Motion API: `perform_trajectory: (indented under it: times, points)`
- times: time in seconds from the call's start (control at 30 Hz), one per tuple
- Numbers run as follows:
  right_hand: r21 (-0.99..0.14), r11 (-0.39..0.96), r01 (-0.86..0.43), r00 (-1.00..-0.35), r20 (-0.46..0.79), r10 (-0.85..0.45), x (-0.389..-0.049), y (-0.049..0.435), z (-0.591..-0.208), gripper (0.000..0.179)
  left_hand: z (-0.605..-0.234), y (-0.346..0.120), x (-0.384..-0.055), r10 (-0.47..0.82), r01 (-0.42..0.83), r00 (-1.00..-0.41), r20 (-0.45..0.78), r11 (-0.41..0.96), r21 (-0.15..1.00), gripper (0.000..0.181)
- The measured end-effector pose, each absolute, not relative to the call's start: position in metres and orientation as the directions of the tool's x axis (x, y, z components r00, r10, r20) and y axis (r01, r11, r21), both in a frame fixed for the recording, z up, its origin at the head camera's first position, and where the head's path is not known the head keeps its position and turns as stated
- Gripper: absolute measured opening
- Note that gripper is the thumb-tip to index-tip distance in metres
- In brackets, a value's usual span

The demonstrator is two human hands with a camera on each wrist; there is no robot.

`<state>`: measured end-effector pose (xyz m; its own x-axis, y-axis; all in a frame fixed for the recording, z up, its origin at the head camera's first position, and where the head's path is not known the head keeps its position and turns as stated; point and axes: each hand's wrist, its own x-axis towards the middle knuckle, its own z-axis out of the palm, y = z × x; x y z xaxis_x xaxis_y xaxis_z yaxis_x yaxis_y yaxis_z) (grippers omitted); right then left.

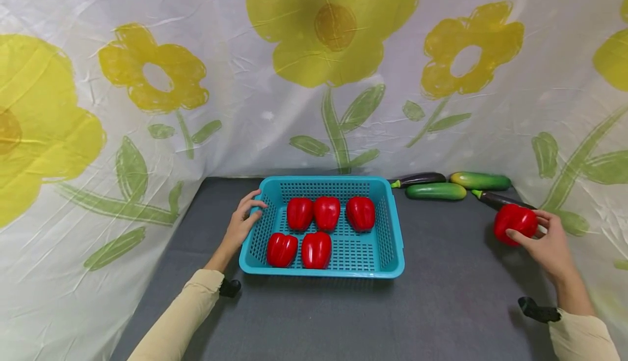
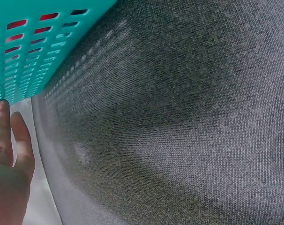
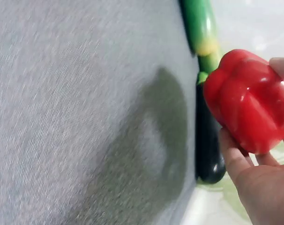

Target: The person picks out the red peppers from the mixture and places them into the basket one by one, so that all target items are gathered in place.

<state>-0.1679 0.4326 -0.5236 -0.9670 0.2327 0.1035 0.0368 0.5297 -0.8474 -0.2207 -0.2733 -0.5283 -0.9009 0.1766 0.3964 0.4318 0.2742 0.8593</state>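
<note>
At the right side of the table, my right hand (image 1: 551, 244) grips a red bell pepper (image 1: 514, 223) between thumb and fingers. The right wrist view shows that pepper (image 3: 250, 103) held above the cloth, its shadow falling beside it. My left hand (image 1: 240, 223) rests on the left rim of a blue-green plastic basket (image 1: 321, 274), fingers extended. In the left wrist view, fingertips of the left hand (image 2: 13, 145) touch the slotted basket wall (image 2: 34, 51). Several red bell peppers lie in the basket, including one (image 1: 360, 214) at the right and one (image 1: 316, 250) at the front.
Behind the basket's right side lie an eggplant (image 1: 422, 179), a green cucumber (image 1: 435, 191) and a yellow-green one (image 1: 481, 180). Another eggplant (image 1: 497, 199) lies near the held pepper. Dark grey cloth (image 1: 314, 317) covers the table, and a flowered curtain (image 1: 275, 132) hangs around it.
</note>
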Motion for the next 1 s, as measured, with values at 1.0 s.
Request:
perform_trajectory:
  times: [1.0]
  points:
    - [-0.987, 0.11, -0.119, -0.988, 0.128, 0.084, -0.178, 0.376, -0.503, 0.05, -0.528, -0.274, -0.221, 0.186, 0.444, -0.895, 0.406, 0.264, 0.856, 0.018]
